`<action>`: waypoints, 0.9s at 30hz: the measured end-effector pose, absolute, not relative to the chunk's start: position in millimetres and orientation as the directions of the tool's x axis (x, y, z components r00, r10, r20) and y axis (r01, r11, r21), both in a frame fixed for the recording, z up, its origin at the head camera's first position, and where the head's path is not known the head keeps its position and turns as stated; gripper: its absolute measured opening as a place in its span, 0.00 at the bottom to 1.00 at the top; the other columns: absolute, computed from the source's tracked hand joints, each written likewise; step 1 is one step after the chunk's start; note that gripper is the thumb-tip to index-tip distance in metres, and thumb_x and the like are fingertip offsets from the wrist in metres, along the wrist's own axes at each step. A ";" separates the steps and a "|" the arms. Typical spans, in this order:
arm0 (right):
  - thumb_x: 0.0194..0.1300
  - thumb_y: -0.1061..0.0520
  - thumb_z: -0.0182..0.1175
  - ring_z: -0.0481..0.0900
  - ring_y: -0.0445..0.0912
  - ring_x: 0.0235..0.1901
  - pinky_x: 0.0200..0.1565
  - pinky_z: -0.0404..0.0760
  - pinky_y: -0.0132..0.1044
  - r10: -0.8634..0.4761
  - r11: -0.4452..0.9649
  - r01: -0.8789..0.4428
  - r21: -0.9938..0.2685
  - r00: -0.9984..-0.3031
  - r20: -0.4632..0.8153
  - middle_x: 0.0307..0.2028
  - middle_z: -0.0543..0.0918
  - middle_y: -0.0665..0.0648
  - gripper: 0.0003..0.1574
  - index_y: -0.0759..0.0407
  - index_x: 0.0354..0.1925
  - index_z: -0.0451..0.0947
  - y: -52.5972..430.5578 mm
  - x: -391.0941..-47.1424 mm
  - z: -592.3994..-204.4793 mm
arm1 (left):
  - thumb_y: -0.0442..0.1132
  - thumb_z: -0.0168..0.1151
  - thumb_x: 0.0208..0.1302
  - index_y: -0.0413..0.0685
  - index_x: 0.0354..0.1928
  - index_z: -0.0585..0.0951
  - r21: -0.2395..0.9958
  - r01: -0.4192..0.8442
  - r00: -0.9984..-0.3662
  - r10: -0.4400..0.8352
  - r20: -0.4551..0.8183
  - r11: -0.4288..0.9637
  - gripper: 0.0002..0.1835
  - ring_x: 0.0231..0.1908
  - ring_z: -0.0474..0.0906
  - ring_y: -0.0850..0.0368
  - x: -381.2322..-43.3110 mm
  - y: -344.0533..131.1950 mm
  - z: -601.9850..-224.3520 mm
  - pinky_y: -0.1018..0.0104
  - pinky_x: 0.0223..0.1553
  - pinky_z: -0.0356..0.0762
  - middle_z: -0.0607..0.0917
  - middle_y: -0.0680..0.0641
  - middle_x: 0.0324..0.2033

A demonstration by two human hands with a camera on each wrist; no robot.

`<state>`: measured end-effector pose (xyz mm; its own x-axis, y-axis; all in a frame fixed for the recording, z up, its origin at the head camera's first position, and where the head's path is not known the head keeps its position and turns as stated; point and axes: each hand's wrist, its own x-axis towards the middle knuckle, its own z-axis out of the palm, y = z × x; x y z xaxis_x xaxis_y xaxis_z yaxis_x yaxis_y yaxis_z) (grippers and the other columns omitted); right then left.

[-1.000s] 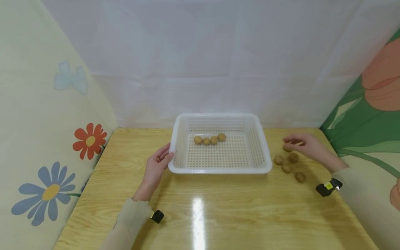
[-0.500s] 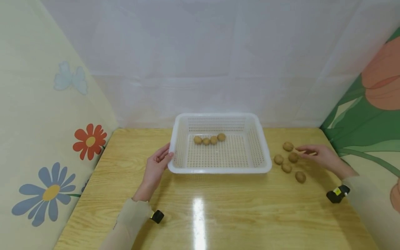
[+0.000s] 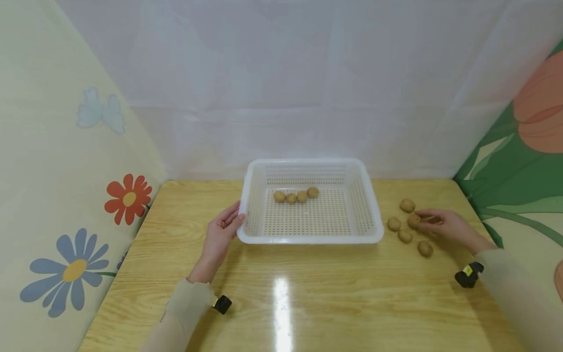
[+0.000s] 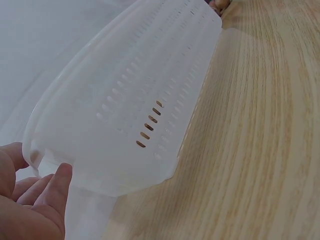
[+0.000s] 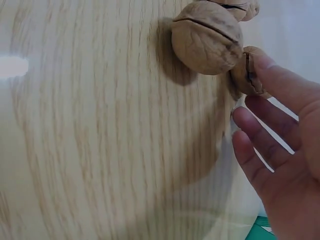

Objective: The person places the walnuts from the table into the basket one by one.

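A white perforated plastic basket (image 3: 308,240) stands at the back middle of the table, with several walnuts (image 3: 301,196) in a row inside. My left hand (image 3: 222,232) grips its left rim, thumb on top; the left wrist view shows the fingers (image 4: 61,182) at the basket's end. To the right of the basket my right hand (image 3: 448,227) pinches a walnut (image 5: 245,75) between thumb and forefinger, still among the loose ones on the table. Close beside it in the right wrist view lies another walnut (image 5: 207,40). The other right fingers are slightly bent and hold nothing.
Several loose walnuts (image 3: 405,236) lie between the basket and my right hand, one walnut (image 3: 424,249) nearer the front. A white cloth (image 3: 281,98) hangs behind the wood-grain table (image 3: 334,298). Flower-patterned sheets (image 3: 53,161) border both sides.
My right hand first drew back rightward from the farthest loose walnut, then came in left and took a walnut in the middle of the group between its fingers. The left hand stayed on the basket.
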<state>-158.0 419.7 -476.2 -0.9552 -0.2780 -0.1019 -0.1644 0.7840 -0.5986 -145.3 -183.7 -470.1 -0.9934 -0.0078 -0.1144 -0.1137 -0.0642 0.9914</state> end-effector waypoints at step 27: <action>0.76 0.52 0.64 0.83 0.63 0.50 0.42 0.83 0.37 -0.233 0.791 -0.139 -0.596 -0.969 -0.083 0.56 0.82 0.74 0.29 0.69 0.65 0.76 412.0 -153.9 -465.8 | 0.41 0.62 0.77 0.46 0.76 0.70 0.991 -0.129 -0.992 0.001 -0.129 -0.047 0.29 0.55 0.83 0.65 -146.9 -184.1 -471.1 0.69 0.52 0.84 0.77 0.38 0.69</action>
<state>-153.9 412.0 -465.8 -0.9688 -0.2333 -0.0833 -0.1392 0.7909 -0.5958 -146.9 -184.1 -471.1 -0.9916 0.0011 -0.1292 -0.1291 -0.0470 0.9905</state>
